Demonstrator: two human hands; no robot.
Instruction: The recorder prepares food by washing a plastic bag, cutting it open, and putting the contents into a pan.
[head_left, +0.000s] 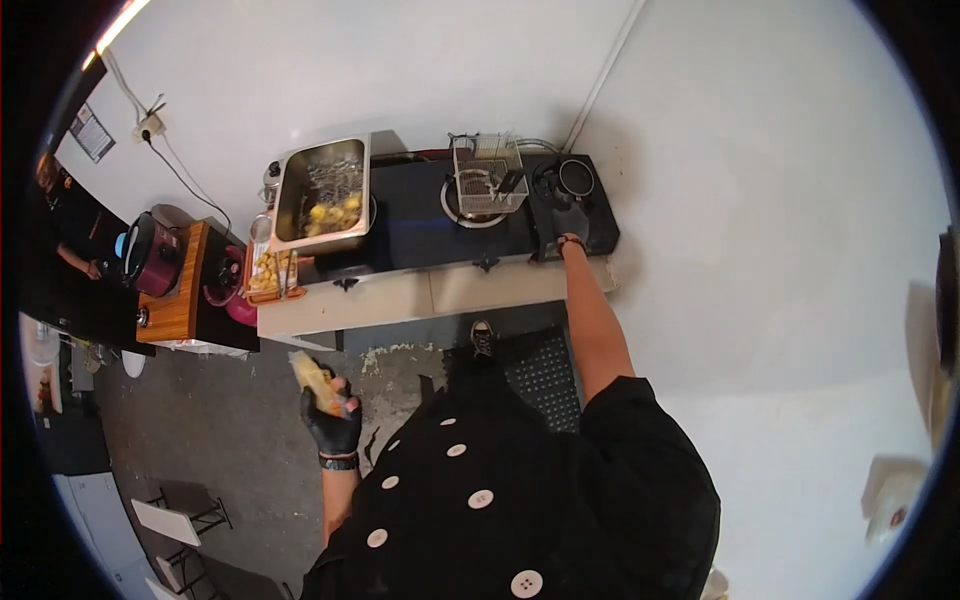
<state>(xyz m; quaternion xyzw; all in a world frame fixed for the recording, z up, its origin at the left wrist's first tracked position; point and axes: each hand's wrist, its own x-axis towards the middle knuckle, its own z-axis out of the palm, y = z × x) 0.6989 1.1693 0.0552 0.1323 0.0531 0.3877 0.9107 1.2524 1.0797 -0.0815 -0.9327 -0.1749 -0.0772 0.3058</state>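
Note:
My left hand (330, 420), in a black glove with some fingertips bare, grips a clear plastic packet of yellowish food (319, 382) above the floor. My right hand (571, 223) reaches to the stovetop's right end; it looks covered by a greyish glove or film, and its fingers blur against the dark surface. Just beyond it is a small round pan (576, 178). Left of that, a wire fry basket (491, 180) rests over a burner. Yellow pieces (331, 214) lie in bubbling liquid inside a deep steel pan (279, 202) at the stove's left.
Golden pieces and tongs lie on an orange-edged tray (262, 297) beside the steel pan. Farther left are a pink gas cylinder (241, 307), a maroon cooker (154, 255) on a wooden-topped cabinet (169, 319), and another person (75, 232). A studded mat (551, 382) covers floor near my foot.

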